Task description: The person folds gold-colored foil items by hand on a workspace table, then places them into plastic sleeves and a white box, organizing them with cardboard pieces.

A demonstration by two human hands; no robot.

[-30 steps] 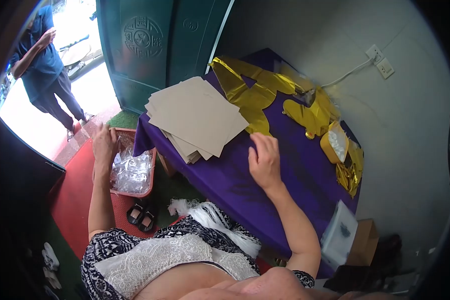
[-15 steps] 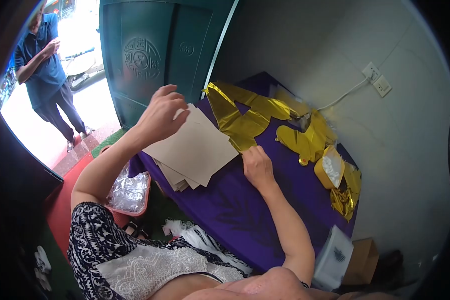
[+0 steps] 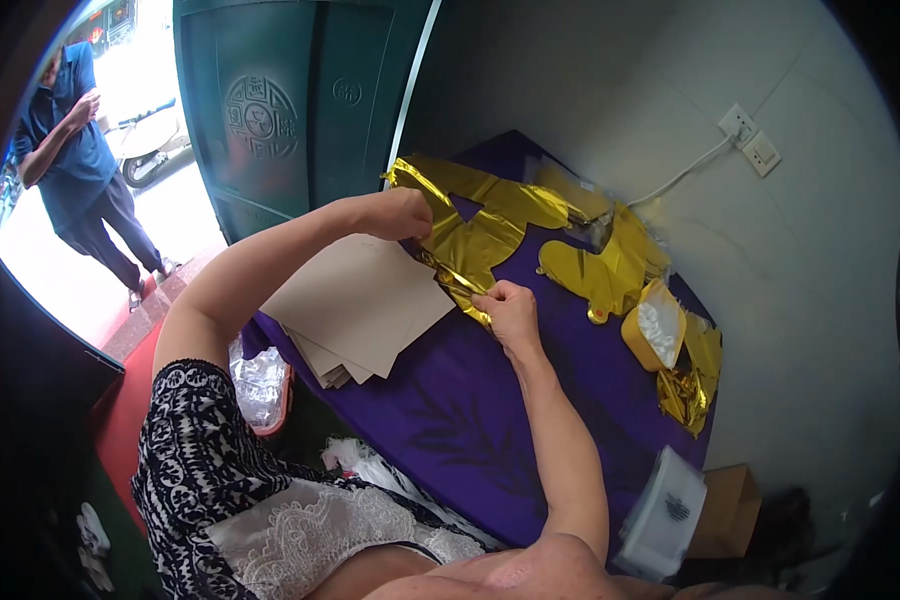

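A gold foil balloon (image 3: 485, 235), flat and with a triangular hole, lies on a table with a purple cloth (image 3: 440, 400). My left hand (image 3: 398, 213) is closed on its near left edge, fingers bent down and partly hidden. With thumb and forefinger, my right hand (image 3: 508, 312) pinches the lower end of the same edge. Between the hands that edge is lifted and creased. Just left of it, a stack of grey-beige cardboard sheets (image 3: 355, 300) sits unevenly under my left forearm.
Another flat gold balloon (image 3: 595, 275) lies to the right, near a yellow tub with white contents (image 3: 658, 330) and crumpled gold foil (image 3: 692, 395). A cardboard box (image 3: 727, 510) and clear plastic container (image 3: 665, 515) stand low right. A person (image 3: 80, 150) stands outside the green door (image 3: 270, 120).
My left hand has come down from above the cardboard onto the balloon's edge. The edge between my hands has gone from flat to lifted and creased. The view has shifted slightly.
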